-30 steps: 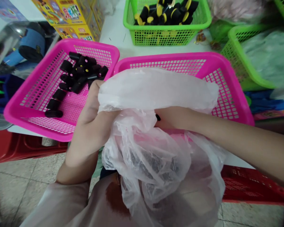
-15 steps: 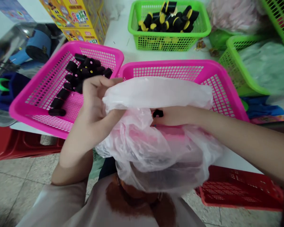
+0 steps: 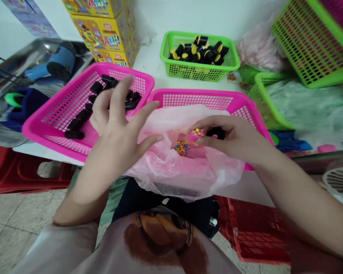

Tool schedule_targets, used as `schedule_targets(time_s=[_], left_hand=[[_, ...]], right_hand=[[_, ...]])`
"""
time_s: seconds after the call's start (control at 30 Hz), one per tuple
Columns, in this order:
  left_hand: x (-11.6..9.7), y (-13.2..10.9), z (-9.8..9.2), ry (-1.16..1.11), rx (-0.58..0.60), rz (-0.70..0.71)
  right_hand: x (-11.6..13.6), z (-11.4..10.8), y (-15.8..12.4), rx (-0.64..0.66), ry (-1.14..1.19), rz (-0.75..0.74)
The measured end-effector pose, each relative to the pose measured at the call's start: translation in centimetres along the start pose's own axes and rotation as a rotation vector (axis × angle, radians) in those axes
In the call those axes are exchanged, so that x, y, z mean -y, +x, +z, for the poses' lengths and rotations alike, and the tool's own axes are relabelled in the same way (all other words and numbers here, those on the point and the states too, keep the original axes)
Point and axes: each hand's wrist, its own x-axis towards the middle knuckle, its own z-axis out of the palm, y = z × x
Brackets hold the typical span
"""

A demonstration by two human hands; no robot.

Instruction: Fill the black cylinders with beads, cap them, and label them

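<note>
A thin clear plastic bag point(image 3: 171, 167) lies crumpled over the front rim of the right pink basket point(image 3: 247, 106). My right hand point(image 3: 234, 139) pinches a small black roller point(image 3: 215, 133) beside a pink piece point(image 3: 194, 135) and a cluster of tiny coloured beads point(image 3: 182, 147) showing in the bag. My left hand point(image 3: 118, 123) hovers with fingers spread at the bag's left edge, its thumb touching the plastic, holding nothing. Behind it the left pink basket point(image 3: 45, 125) holds several black rollers point(image 3: 103, 91).
A green basket point(image 3: 198, 72) with black and yellow rollers stands at the back of the white table. More green baskets point(image 3: 305, 42) and bagged goods fill the right. Yellow cartons point(image 3: 103, 26) sit at the back left. Red crates point(image 3: 254, 232) lie below the table edge.
My left hand has let go of the bag and opened. The bag has dropped and flattened over the basket rim, exposing the beads. The camera has tilted up.
</note>
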Motion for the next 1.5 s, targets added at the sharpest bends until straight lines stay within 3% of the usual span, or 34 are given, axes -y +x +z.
schedule_targets(time_s=[0.07,0.1,0.23,0.47,0.67,0.83,1.03,1.2,1.5], left_hand=[[-3.5,-0.2,-0.1,-0.078,-0.028,0.060],[-5.0,-0.3,0.3,-0.177,0.016,0.055],[-8.4,-0.7,3.0,-0.536,0.068,-0.118],[-7.9,0.4,5.6,-0.675,0.076,-0.330],[-7.6,-0.1,6.4,-0.655,-0.007,-0.361],[-6.6,-0.3,5.7,-0.588,-0.044,-0.285],[-5.3,-0.2,6.0,-0.510,0.016,-0.204],[-5.3,-0.1,6.4,-0.537,0.056,-0.193],[-5.3,0.0,6.3,-0.556,0.059,-0.215]], right_hand=[[0.4,0.2,-0.3,-0.072,-0.007,-0.005],[0.7,0.5,-0.5,-0.100,0.016,0.002],[1.4,2.7,-1.0,-0.219,0.209,0.044],[1.3,6.5,-0.9,-0.367,0.531,0.148],[1.3,6.4,-1.1,-0.309,0.582,0.194],[0.9,4.1,-2.0,-0.378,0.385,0.063],[-0.4,2.7,-3.1,-0.394,-0.170,-0.088],[0.2,2.6,-3.1,-0.406,-0.551,-0.226],[2.3,2.0,-2.8,-0.365,-0.662,-0.300]])
